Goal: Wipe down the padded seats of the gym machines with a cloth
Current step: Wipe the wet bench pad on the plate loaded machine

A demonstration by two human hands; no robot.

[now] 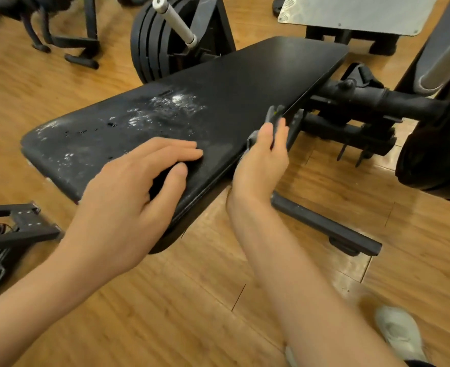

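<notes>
The left hand (139, 186) rests flat, fingers relaxed, on the near end of the black padded seat (218, 102) (white smears further left). The right hand (263, 160) grips a grey cloth (271, 117) against the seat's right edge.

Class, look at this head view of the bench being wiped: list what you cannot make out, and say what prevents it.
1. Most of the grey cloth: covered by the right hand at the black padded seat edge.
2. Seat surface under the left hand: hidden by its palm.
3. Black machine at right: cut off by the frame edge.
4. Equipment at top left: motion-blurred.
5. White shoe: partly cut off at the bottom edge.
</notes>
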